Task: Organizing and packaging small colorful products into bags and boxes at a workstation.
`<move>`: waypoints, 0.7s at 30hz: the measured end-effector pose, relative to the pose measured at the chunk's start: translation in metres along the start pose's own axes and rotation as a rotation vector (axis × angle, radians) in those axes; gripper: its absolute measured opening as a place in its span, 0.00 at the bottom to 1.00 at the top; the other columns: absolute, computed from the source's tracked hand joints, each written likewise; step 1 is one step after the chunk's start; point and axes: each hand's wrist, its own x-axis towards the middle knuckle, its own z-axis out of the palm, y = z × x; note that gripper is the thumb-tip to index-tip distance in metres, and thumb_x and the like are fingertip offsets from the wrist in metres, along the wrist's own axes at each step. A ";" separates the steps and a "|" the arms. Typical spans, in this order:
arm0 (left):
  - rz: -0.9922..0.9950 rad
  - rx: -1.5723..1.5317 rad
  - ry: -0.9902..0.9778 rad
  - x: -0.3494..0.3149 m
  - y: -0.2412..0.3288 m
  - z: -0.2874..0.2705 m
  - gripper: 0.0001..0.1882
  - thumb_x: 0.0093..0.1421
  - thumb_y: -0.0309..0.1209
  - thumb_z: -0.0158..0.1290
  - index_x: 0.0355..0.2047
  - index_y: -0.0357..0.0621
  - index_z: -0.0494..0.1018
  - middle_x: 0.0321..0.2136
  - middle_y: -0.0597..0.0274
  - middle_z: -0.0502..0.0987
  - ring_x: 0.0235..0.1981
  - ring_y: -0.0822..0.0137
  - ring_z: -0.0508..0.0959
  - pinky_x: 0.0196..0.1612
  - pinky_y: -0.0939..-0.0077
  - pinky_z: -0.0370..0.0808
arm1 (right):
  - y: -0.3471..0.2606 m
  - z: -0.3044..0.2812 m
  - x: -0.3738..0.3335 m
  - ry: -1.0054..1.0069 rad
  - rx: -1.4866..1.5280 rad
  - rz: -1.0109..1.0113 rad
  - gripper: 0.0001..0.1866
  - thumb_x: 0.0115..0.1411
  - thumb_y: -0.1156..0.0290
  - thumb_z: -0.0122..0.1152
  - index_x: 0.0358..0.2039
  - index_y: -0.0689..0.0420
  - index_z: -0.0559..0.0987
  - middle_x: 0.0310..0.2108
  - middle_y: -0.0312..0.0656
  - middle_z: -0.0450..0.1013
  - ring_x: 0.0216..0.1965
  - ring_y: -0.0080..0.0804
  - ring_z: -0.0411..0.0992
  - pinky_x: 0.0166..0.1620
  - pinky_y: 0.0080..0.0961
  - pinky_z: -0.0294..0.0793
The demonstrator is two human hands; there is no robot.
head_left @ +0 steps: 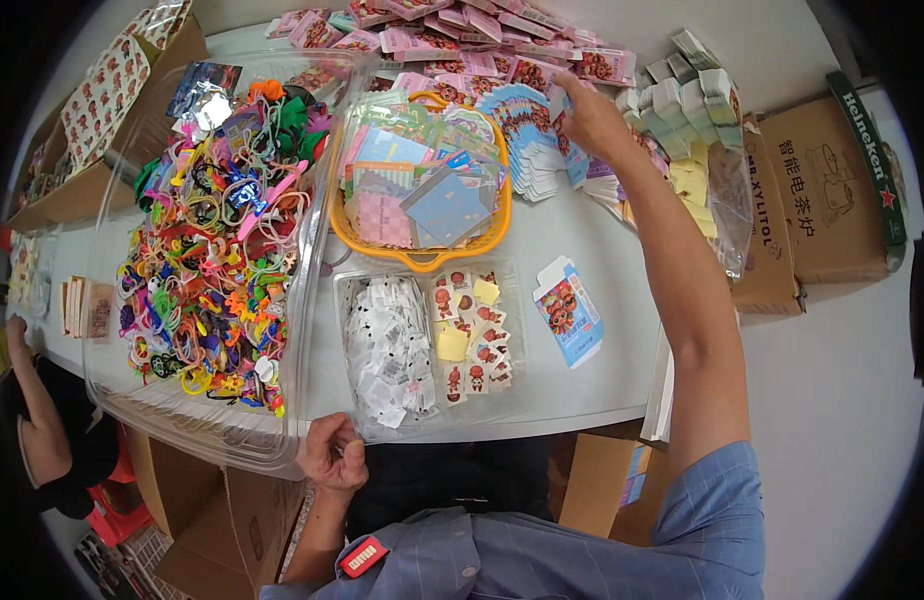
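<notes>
My right hand (594,122) reaches to the far side of the table, its fingers closed at the upper end of a flat blue carton (574,160). Left of it, flat blue printed cartons (522,140) lie fanned out in a row. One unfolded blue carton (570,312) rests alone on the table, nearer to me. My left hand (332,455) is at the table's front edge with curled fingers and nothing visible in them. It is beside the corner of a large clear tub (300,400) and a clear tray (432,428) holding small white packets (387,345) and character stickers (472,350).
The tub is heaped with colourful small toys (222,250). An orange basket (422,262) holds cards and packets. Pink boxes (462,50) are piled at the back. Bundled paper stacks (682,105) and cardboard boxes (822,180) are at right. Another person's arm (42,410) shows at left.
</notes>
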 end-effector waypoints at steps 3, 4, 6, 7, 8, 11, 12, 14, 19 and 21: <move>-0.017 -0.022 -0.002 0.000 0.000 0.002 0.24 0.67 0.44 0.57 0.44 0.28 0.73 0.26 0.62 0.75 0.21 0.74 0.72 0.25 0.82 0.68 | 0.000 -0.009 -0.004 0.006 0.046 0.004 0.30 0.54 0.79 0.58 0.60 0.54 0.70 0.43 0.62 0.77 0.47 0.62 0.75 0.49 0.49 0.75; -0.020 -0.014 -0.009 0.000 0.002 0.000 0.24 0.67 0.44 0.57 0.44 0.28 0.73 0.26 0.62 0.75 0.21 0.74 0.72 0.25 0.82 0.68 | -0.005 -0.018 -0.006 0.001 0.075 0.088 0.29 0.55 0.79 0.58 0.60 0.55 0.70 0.43 0.63 0.77 0.47 0.63 0.75 0.49 0.49 0.75; 0.009 -0.018 -0.006 0.003 0.000 0.002 0.22 0.67 0.41 0.57 0.45 0.28 0.73 0.27 0.61 0.75 0.22 0.74 0.72 0.26 0.82 0.69 | -0.016 -0.050 -0.012 0.070 0.094 0.092 0.30 0.56 0.77 0.60 0.61 0.55 0.69 0.44 0.62 0.77 0.47 0.60 0.76 0.49 0.47 0.76; 0.010 -0.014 -0.017 0.004 -0.001 0.002 0.22 0.67 0.41 0.57 0.45 0.28 0.73 0.27 0.61 0.75 0.22 0.74 0.72 0.26 0.82 0.69 | -0.024 -0.065 -0.016 0.139 0.117 0.085 0.30 0.58 0.75 0.62 0.62 0.55 0.68 0.45 0.61 0.77 0.47 0.58 0.76 0.49 0.46 0.76; 0.013 -0.048 -0.023 0.005 -0.003 0.002 0.21 0.67 0.38 0.56 0.47 0.28 0.73 0.28 0.61 0.75 0.23 0.74 0.72 0.27 0.83 0.69 | -0.032 -0.085 -0.025 0.137 0.116 0.099 0.30 0.58 0.75 0.62 0.62 0.55 0.68 0.45 0.61 0.77 0.47 0.58 0.76 0.49 0.46 0.76; -0.086 -0.090 -0.040 0.000 0.002 -0.006 0.18 0.68 0.34 0.54 0.49 0.28 0.71 0.30 0.59 0.76 0.23 0.75 0.72 0.27 0.83 0.70 | -0.052 -0.126 -0.067 0.390 0.217 0.063 0.16 0.64 0.62 0.65 0.45 0.60 0.80 0.38 0.47 0.81 0.41 0.38 0.79 0.43 0.34 0.77; -0.177 -0.106 -0.043 -0.001 0.004 -0.008 0.17 0.68 0.32 0.53 0.49 0.28 0.71 0.30 0.58 0.76 0.24 0.75 0.73 0.27 0.84 0.70 | -0.048 -0.136 -0.082 0.266 0.361 0.066 0.22 0.61 0.67 0.64 0.55 0.57 0.73 0.43 0.52 0.79 0.44 0.44 0.78 0.47 0.37 0.77; -0.160 -0.153 -0.036 -0.001 0.014 -0.007 0.15 0.68 0.30 0.53 0.49 0.29 0.71 0.30 0.58 0.77 0.24 0.75 0.73 0.27 0.84 0.70 | -0.034 -0.147 -0.121 0.174 0.379 0.031 0.35 0.59 0.71 0.66 0.66 0.53 0.65 0.48 0.53 0.78 0.47 0.44 0.78 0.52 0.36 0.75; 0.234 -0.107 -0.153 0.007 0.063 -0.002 0.11 0.67 0.24 0.52 0.47 0.31 0.71 0.25 0.58 0.77 0.22 0.74 0.73 0.26 0.82 0.72 | -0.047 -0.149 -0.204 0.136 0.308 0.116 0.30 0.60 0.71 0.65 0.63 0.52 0.70 0.48 0.53 0.78 0.47 0.44 0.79 0.50 0.34 0.76; 0.236 -0.131 -0.172 0.004 0.080 0.008 0.11 0.66 0.22 0.52 0.47 0.31 0.71 0.25 0.57 0.77 0.22 0.73 0.74 0.27 0.81 0.73 | -0.075 -0.147 -0.221 -0.015 0.131 0.369 0.27 0.59 0.71 0.65 0.61 0.49 0.72 0.46 0.49 0.79 0.45 0.44 0.79 0.45 0.36 0.78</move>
